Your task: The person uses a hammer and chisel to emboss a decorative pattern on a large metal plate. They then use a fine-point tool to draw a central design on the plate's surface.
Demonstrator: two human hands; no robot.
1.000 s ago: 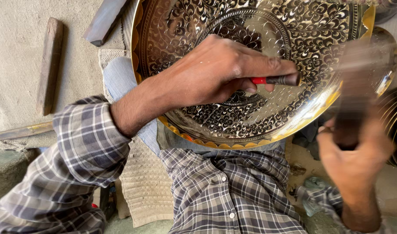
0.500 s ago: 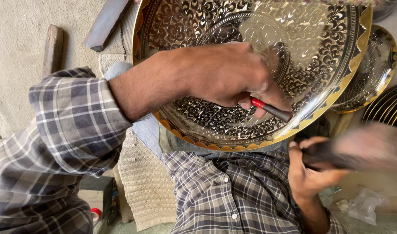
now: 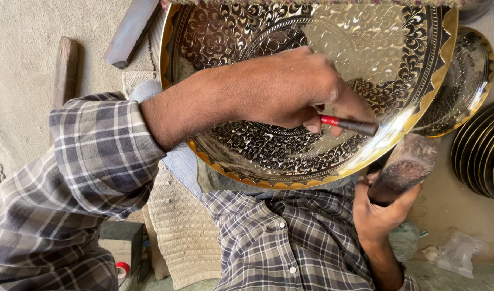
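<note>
A large round brass tray (image 3: 311, 156) with dense engraved floral patterns rests tilted on my lap. My left hand (image 3: 290, 89) lies on its surface, shut on a thin chisel (image 3: 350, 124) with a red and dark shaft whose tip points right, toward the tray's rim. My right hand (image 3: 384, 207) is below the tray's lower right edge, shut on a wooden mallet (image 3: 406, 167) whose blurred head rises beside the rim. Both arms wear a grey plaid shirt.
A second engraved tray (image 3: 465, 81) lies behind at the right, next to a stack of dark ribbed plates (image 3: 484, 151). Wooden blocks (image 3: 129, 32) lie on the dusty floor at the upper left. A woven mat (image 3: 182, 231) and crumpled plastic (image 3: 460, 250) sit below.
The mallet has swung down from beside the rim and come back up toward the chisel. My left hand has shifted slightly on the tray, keeping the chisel in place.
</note>
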